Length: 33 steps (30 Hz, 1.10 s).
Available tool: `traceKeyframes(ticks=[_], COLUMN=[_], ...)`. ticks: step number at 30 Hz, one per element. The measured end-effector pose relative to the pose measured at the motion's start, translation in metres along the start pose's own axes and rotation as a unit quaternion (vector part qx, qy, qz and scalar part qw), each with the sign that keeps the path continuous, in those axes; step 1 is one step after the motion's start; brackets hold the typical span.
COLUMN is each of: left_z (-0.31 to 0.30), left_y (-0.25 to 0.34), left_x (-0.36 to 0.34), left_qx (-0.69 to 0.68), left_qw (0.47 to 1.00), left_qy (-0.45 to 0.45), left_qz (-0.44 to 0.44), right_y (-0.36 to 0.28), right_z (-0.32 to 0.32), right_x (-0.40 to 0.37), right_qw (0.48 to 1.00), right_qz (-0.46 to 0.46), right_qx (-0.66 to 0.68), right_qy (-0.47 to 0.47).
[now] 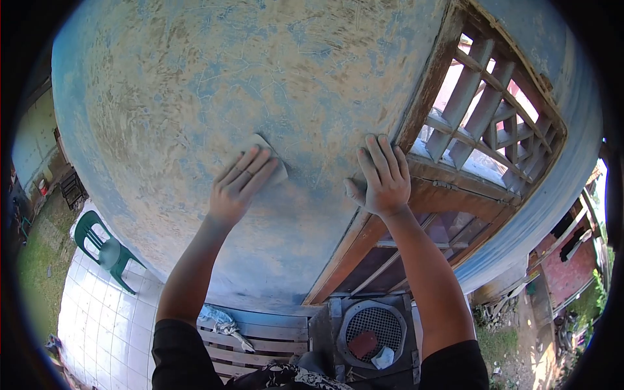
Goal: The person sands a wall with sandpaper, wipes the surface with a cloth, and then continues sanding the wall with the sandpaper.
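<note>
My left hand [242, 182] presses a pale sheet of sandpaper [280, 173] flat against the wall, its fingers lying over most of the sheet. The wall [260, 84] is blue, with patchy beige and brown worn areas and thin cracks. To the right, my right hand [383, 179] rests on the wall with its fingers stretched and the thumb apart, holding nothing. It lies right beside the wooden window frame [426, 84]. Dust coats both hands.
Below stand a slatted bench [273, 335] with a crumpled light-blue bag [224, 324] and a round grille [383, 325] bearing a reddish-brown piece [362, 344] and a white one [383, 357]. A green plastic chair [110, 250] stands on white tiles at left. Wooden lattice [484, 123] fills the window.
</note>
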<state>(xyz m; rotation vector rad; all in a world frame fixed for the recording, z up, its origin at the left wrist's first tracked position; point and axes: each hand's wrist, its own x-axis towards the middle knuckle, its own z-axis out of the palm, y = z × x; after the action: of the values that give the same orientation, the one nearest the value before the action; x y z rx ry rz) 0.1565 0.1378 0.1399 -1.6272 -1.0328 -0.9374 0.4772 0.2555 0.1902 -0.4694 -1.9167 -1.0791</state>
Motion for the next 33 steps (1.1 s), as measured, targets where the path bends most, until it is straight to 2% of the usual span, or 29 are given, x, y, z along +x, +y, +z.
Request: traceKeyframes(ticks=[1,3,4,6,11,13,14,16,17,18,20,27,29,30,32,33], left_z=[0.003,0.014,0.018,0.023,0.014,0.013,0.014,0.022,0.03,0.031,0.033,0.014,0.01,0.012,0.023,0.028], left_y=[0.003,0.018,0.027,0.04,0.015,0.005,0.01,0.031,0.041,0.047,0.051,0.037,0.023,0.02,0.015,0.025], left_x=[0.0,-0.005,-0.01,-0.015,0.0,0.008,0.008,0.01,0.003,-0.002,-0.007,0.041,0.045,0.04,0.023,0.015], left_qx=[-0.004,0.015,0.011,-0.064,-0.067,-0.022,-0.023,-0.03,-0.023,-0.022,-0.098,-0.054,-0.012,-0.012,-0.019,-0.037], left_qw=[1.0,0.989,0.99,0.996,0.994,0.997,0.998,0.986,0.993,0.993,0.992,0.992,0.998,0.998,0.975,0.974], left_qy=[-0.004,0.07,0.062,-0.049,-0.061,0.028,0.024,0.058,0.029,0.027,-0.076,-0.11,-0.035,-0.036,0.115,0.115], left_qz=[0.002,-0.13,-0.129,0.031,0.063,-0.061,-0.061,-0.156,-0.113,-0.114,0.011,0.024,-0.054,-0.052,-0.19,-0.191], right_y=[0.0,-0.002,-0.002,-0.003,-0.002,-0.001,-0.002,-0.001,-0.001,-0.003,-0.002,-0.003,-0.006,-0.008,-0.008,-0.009], right_z=[0.0,-0.002,-0.003,-0.003,0.0,-0.001,-0.001,-0.001,-0.001,-0.001,-0.001,-0.001,0.001,0.002,0.004,0.005], right_x=[0.0,0.0,0.001,0.0,-0.001,-0.001,-0.001,0.0,0.0,-0.002,-0.001,-0.003,-0.01,-0.014,-0.02,-0.022], right_qw=[1.0,1.0,1.0,1.0,1.0,1.0,1.0,1.0,1.0,0.999,1.0,1.0,1.0,1.0,1.0,1.0], right_qz=[-0.002,0.004,0.003,-0.003,-0.002,-0.001,-0.001,-0.001,-0.007,-0.007,-0.001,0.003,0.012,0.02,0.022,0.02], right_qx=[0.002,0.008,0.014,0.02,0.013,0.013,0.015,0.017,0.019,0.021,0.015,0.014,0.013,0.011,0.006,0.007], right_qy=[0.002,-0.003,0.004,0.014,0.007,0.006,0.006,0.014,0.024,0.024,0.012,0.022,0.016,0.011,0.016,0.015])
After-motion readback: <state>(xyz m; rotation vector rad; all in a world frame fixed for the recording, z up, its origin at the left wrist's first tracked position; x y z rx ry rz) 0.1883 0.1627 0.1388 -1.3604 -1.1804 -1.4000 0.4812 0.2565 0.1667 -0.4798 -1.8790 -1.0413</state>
